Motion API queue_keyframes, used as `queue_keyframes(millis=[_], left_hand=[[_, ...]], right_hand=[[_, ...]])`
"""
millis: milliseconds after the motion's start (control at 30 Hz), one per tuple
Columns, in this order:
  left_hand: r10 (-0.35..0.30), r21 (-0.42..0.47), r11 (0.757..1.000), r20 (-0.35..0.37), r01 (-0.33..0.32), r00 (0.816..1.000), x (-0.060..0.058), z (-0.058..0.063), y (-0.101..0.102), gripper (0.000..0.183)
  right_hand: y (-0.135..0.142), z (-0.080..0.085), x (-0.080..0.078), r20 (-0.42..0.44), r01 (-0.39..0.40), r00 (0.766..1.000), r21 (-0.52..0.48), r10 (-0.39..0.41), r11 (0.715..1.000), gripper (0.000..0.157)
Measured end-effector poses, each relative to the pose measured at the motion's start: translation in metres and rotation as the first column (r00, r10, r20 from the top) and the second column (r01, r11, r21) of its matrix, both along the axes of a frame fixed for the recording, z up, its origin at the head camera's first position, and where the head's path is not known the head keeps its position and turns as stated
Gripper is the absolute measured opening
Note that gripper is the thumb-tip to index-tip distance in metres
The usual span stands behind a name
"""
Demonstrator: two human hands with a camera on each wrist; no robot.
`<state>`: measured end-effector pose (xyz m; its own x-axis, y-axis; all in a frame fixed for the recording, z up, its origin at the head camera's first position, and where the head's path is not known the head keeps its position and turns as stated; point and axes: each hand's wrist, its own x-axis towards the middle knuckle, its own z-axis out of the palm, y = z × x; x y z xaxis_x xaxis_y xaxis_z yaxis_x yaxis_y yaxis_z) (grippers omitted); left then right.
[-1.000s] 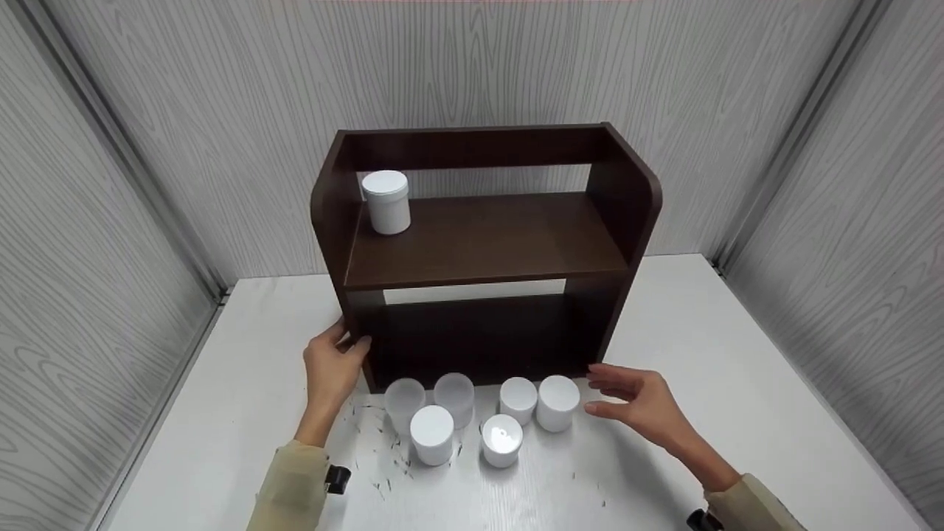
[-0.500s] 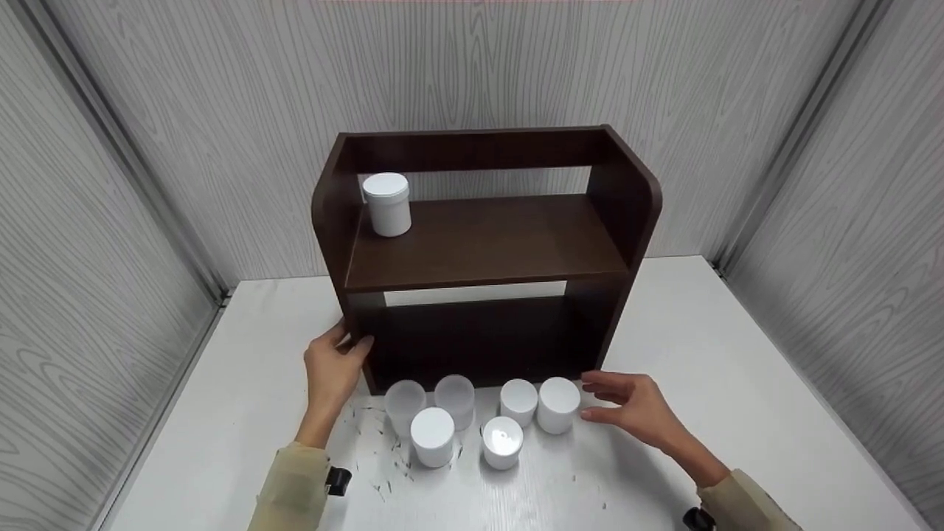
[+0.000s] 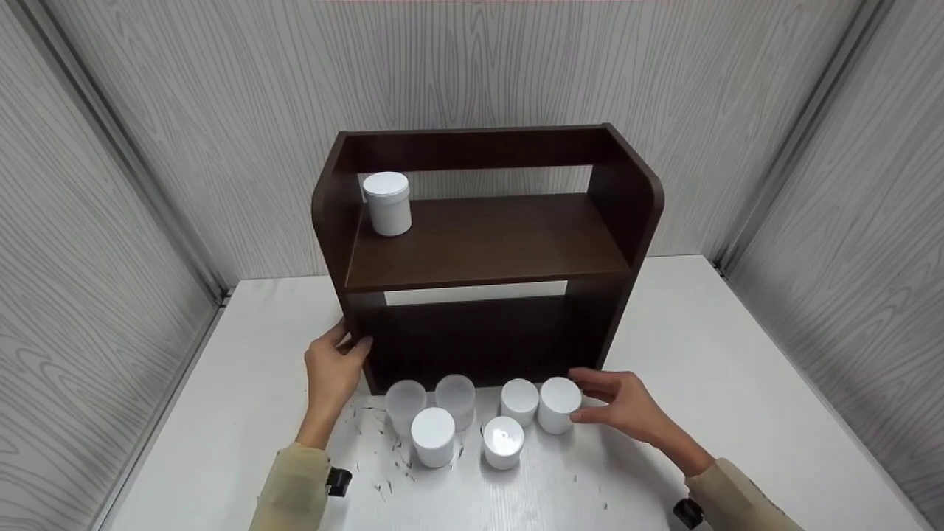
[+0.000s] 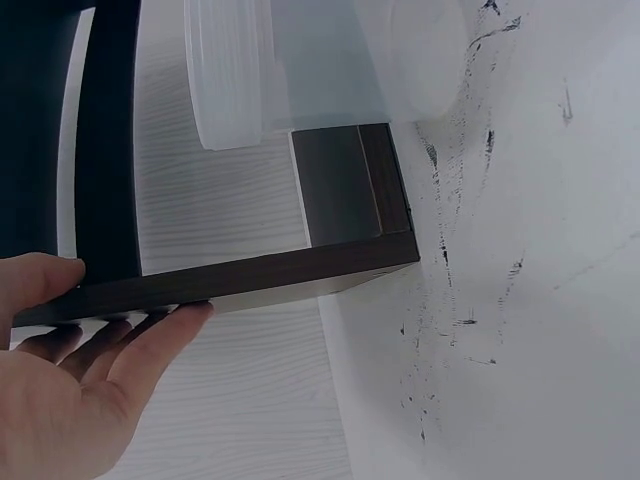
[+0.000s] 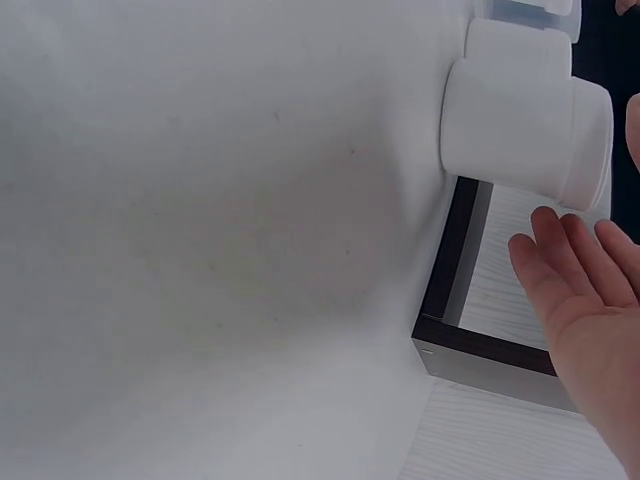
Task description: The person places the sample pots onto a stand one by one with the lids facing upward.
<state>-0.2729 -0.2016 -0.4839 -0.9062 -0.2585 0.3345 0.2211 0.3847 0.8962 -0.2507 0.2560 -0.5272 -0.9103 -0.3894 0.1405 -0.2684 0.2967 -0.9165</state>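
The rightmost white jar (image 3: 559, 405) stood well in from the right edge of the desk (image 3: 737, 413), whose near edge was cut off. The right hand (image 3: 619, 403) spread thumb and fingers at the jar's right side; contact was hard to tell. The left hand (image 3: 333, 369) pinched the shelf (image 3: 487, 240) at its left side.

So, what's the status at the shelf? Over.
Left grip holds dark shelf. Right grip open at rightmost white jar, contact unclear. Possible obstacle: another white jar close beside it.
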Motion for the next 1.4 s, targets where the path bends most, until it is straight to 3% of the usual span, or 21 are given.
queue_keyframes(millis=[300, 733, 1400], left_hand=[[0.003, 0.018, 1.000, 0.000, -0.003, 1.000, -0.0008, 0.0004, 0.0011, 0.050], [-0.024, 0.017, 1.000, 0.004, 0.024, 1.000, 0.0004, -0.0015, 0.0004, 0.049], [0.003, -0.010, 1.000, -0.023, -0.003, 1.000, 0.0006, -0.0012, 0.0010, 0.046]], right_hand=[[-0.0026, -0.0062, -0.0074, 0.015, -0.050, 0.999, -0.026, 0.050, 0.998, 0.076], [-0.0068, -0.0064, -0.0095, 0.027, -0.061, 0.998, 0.021, 0.060, 0.998, 0.075], [-0.0019, -0.0089, -0.0098, 0.029, -0.070, 0.997, 0.008, 0.069, 0.998, 0.075]])
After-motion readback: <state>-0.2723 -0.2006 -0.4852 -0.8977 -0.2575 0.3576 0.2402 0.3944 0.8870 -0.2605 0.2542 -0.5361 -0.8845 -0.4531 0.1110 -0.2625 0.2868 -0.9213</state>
